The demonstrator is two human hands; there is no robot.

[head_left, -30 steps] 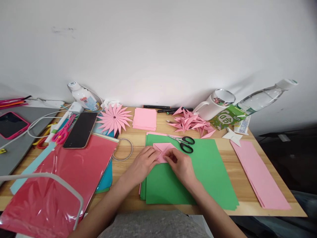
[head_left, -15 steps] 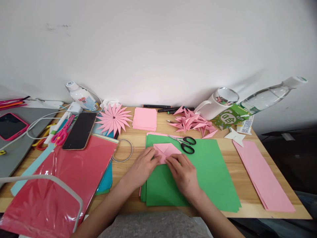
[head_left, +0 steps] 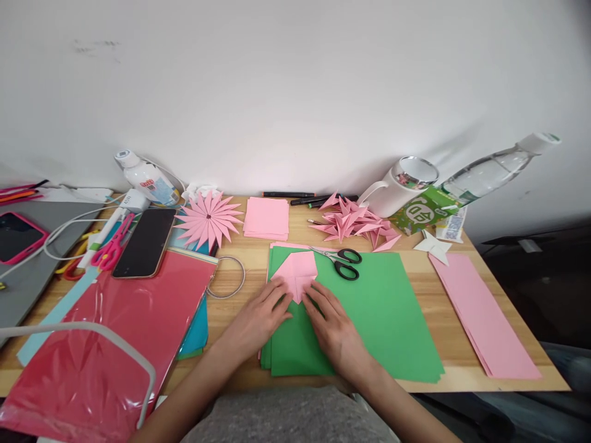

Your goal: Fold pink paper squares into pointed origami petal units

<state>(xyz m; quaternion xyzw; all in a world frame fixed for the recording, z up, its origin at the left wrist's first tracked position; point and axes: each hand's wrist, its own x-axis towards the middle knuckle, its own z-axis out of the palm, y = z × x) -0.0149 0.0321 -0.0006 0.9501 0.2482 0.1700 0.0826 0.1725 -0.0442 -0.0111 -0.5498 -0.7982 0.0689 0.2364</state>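
Observation:
A folded pink paper [head_left: 295, 269] lies on the green paper stack [head_left: 383, 320], its lower end coming to a point and a crease running down its middle. My left hand [head_left: 261, 311] rests with its fingertips on the paper's lower left edge, the thumb apart from the fingers. On the lower right edge lie the fingertips of my right hand [head_left: 333, 320], its fingers stretched and slightly spread. Black-handled scissors [head_left: 344, 263] lie on the green sheets just right of the pink paper.
Square pink sheets [head_left: 266, 218], a pink paper star wheel [head_left: 209, 218] and folded pink pieces [head_left: 353, 221] line the back. A white mug [head_left: 397, 187] and tilted bottle [head_left: 492, 169] stand right, beyond pink strips [head_left: 484, 317]. Left are a phone [head_left: 145, 243] and a red packet [head_left: 138, 314].
The pink paper has been turned, so its point now faces me. My fingers have loosened from a pinch and lie along its lower edges. The view has shifted slightly.

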